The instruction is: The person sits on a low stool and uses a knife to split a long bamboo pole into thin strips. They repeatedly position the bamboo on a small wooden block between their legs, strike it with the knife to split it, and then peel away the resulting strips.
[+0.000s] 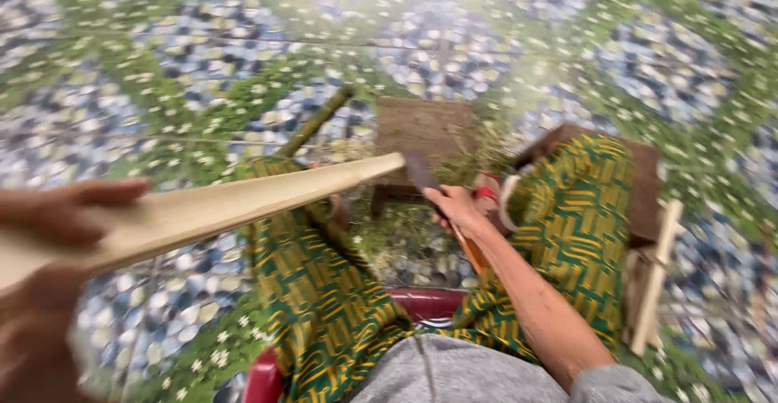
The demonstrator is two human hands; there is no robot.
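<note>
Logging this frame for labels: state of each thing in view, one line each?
left hand: closed on the pale split stalk
pale split stalk: held up, slanting, tip over the block
right hand: gripping the knife handle
knife: blade up, near the stalk tip
wooden block: flat on the floor
green stalk: lying on the floor

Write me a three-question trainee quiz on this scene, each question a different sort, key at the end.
1. True or false: the left hand grips the near end of the long pale strip.
2. What does the right hand hold? A) a knife B) a cup C) a rope
3. Fill in: beyond the strip's far end stands a small wooden ____.

Key: 1 true; 2 A; 3 stool
</note>
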